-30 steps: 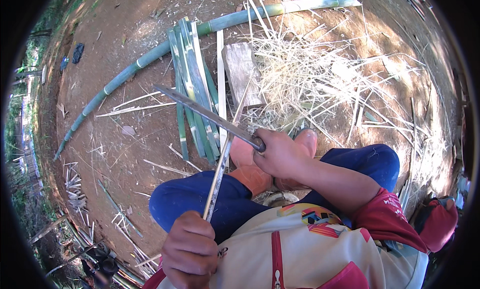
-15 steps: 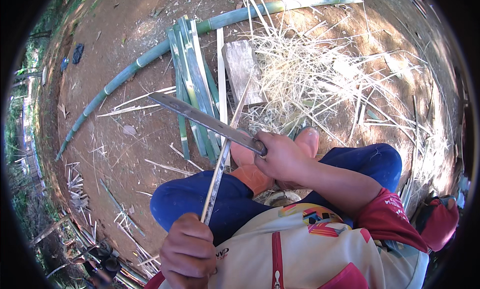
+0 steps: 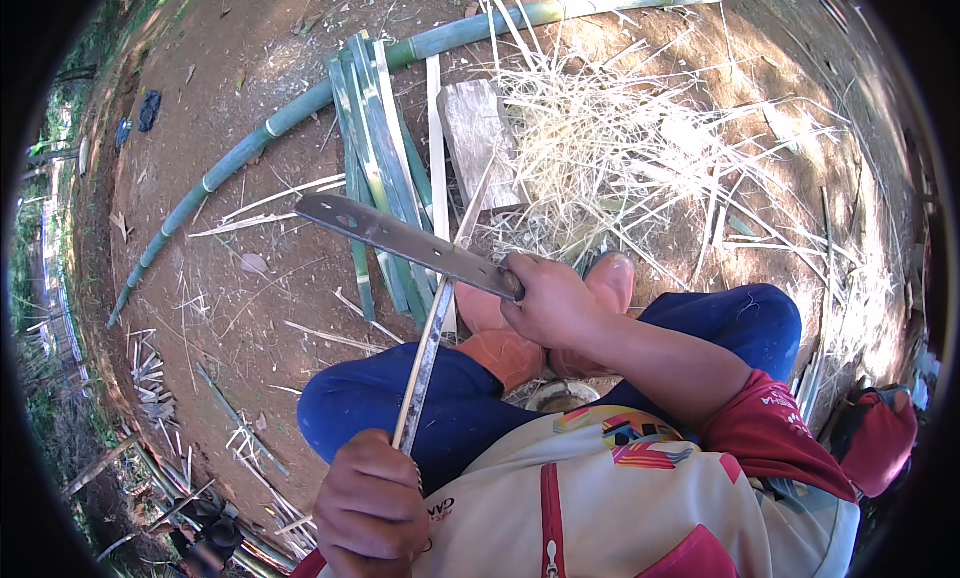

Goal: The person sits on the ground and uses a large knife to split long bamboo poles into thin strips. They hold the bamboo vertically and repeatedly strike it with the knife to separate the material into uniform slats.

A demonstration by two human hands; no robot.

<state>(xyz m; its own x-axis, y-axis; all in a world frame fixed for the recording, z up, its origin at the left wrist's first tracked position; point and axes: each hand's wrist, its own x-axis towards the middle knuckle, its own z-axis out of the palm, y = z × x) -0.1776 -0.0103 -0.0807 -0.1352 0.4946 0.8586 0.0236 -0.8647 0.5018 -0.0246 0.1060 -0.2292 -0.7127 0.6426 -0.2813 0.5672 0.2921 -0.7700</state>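
Note:
My left hand (image 3: 372,503) is wrapped round the lower end of a narrow bamboo strip (image 3: 427,356), which slants up and away to a thin tip near the wooden block (image 3: 478,128). My right hand (image 3: 550,298) is closed on the near end of a long, dark machete (image 3: 392,232) with small holes in its blade. The blade points to the far left and crosses the strip about midway, apparently touching it. Beyond the blade, several split green bamboo slats (image 3: 385,178) lie on the ground, beside a pale slat (image 3: 437,148).
A long green bamboo pole (image 3: 300,108) lies beyond the slats. Pale shavings (image 3: 620,158) are heaped right of the block. My orange boots (image 3: 500,356) are under my hands. Cut pieces (image 3: 150,378) lie at left; a red and black bundle (image 3: 880,443) sits at right.
My left hand has drawn slightly down and left with the bamboo strip. The machete has turned a little, showing more of its flat face. The whole view has shifted slightly.

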